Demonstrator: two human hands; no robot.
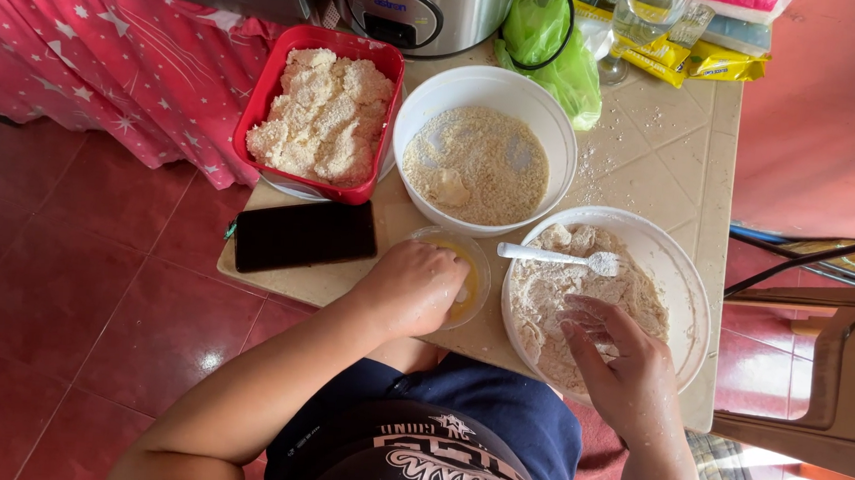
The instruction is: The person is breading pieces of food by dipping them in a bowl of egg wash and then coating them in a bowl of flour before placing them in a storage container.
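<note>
On the counter (655, 136), left hand (412, 287) curled into small yellow bowl (474, 263), right hand (619, 369) fingers spread apart over flour bowl (690, 288).

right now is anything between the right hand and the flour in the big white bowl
Nothing visible. The right hand is already over the flour inside the big white bowl. The white spoon lies farther back, beyond the fingers.

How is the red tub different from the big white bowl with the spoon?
The red tub is rectangular; the white bowl is round. The tub holds pale crumb-coated pieces piled to its rim; the bowl holds loose floury powder and a white spoon. The right hand is over the bowl; no hand is at the tub. Both sit on the table.
</note>
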